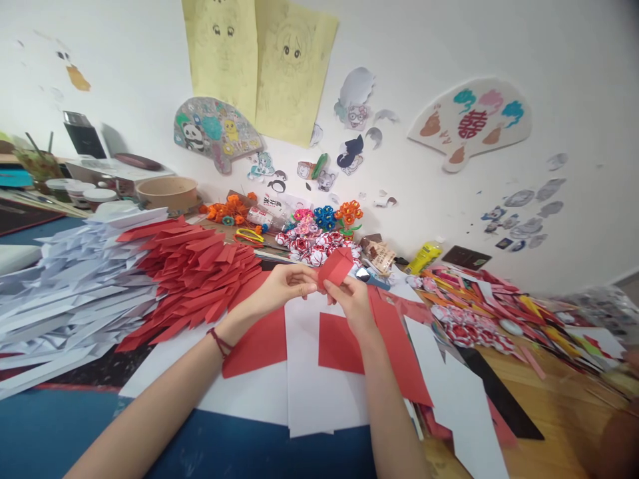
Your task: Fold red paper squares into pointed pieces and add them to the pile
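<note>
A small piece of folded red paper (336,266) is held up above the work surface in front of me. My right hand (353,305) pinches it from below, thumb on the near face. At its left edge, the closed fingers and thumb of my left hand (285,287) meet the paper; the exact grip there is partly hidden. Below my hands lie white sheets (309,399) and flat red sheets (264,346). A cord bracelet circles my left wrist.
Piles of folded white strips (74,279) and folded red strips (200,273) spread at left. Paper flowers (319,246), a round tan container (167,193) and a yellow bottle (423,257) stand along the wall. Paper scraps (539,313) cover the right side.
</note>
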Demonstrator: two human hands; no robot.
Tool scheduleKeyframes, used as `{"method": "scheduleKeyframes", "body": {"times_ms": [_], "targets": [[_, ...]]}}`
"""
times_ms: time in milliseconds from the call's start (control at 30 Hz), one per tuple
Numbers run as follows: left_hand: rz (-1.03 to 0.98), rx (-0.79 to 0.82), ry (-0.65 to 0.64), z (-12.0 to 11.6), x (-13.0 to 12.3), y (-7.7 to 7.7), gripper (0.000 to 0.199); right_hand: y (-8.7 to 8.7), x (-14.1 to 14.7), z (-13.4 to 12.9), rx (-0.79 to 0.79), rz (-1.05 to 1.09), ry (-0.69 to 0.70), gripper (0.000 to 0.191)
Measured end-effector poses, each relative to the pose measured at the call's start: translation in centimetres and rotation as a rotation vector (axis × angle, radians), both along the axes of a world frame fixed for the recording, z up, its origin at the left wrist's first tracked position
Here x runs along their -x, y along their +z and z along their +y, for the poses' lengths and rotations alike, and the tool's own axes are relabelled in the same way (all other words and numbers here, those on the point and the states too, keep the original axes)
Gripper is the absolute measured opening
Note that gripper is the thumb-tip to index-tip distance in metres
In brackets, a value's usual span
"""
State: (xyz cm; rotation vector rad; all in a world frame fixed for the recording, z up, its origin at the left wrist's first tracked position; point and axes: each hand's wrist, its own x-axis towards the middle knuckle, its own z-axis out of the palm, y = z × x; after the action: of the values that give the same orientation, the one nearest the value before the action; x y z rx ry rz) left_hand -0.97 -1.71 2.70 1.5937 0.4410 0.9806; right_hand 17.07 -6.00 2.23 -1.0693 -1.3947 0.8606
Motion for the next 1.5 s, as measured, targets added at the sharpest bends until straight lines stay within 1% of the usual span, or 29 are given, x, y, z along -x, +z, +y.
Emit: {"method": "scheduleKeyframes", "body": {"times_ms": [67,233,467,600,733,933,1067,1267,1500], "targets": [[-0.009,-0.008,0.006,0.0,-0.1,0.0,0.032,0.1,-0.1,0.0,0.006,0.0,0.011,0.024],[-0.019,-0.023,0.096,0.0,-0.4,-0.4,0.029,0.0,-0.1,0.0,0.012,0.023,0.083,0.023],[0.047,-0.065,0.2,0.0,-0.4,-0.6,0.03,-0.5,-0.1,0.2,0.013,-0.011,0.081,0.024],[0.082,-0.085,0.198,0.1,-0.4,-0.6,0.03,-0.6,-0.2,0.2,0.019,-0.034,0.085,0.025],[0.085,-0.103,0.195,0.4,-0.5,-1.0,0.032,-0.6,-0.3,0.3,0.032,-0.052,0.092,0.028],[0.033,-0.034,0.238,0.6,-0.4,-1.1,0.031,-0.4,-0.4,0.2,0.027,-0.054,0.067,0.025],[0.023,0.005,0.228,0.4,-0.4,-0.8,0.03,-0.2,-0.3,0.0,0.025,-0.057,0.06,0.024],[0.023,0.03,0.23,0.0,-0.5,-0.4,0.03,-0.3,-0.1,0.1,0.025,-0.054,0.048,0.023],[0.02,0.036,0.232,0.3,-0.6,-0.8,0.03,-0.6,0.0,0.4,0.042,-0.041,0.032,0.028]]}}
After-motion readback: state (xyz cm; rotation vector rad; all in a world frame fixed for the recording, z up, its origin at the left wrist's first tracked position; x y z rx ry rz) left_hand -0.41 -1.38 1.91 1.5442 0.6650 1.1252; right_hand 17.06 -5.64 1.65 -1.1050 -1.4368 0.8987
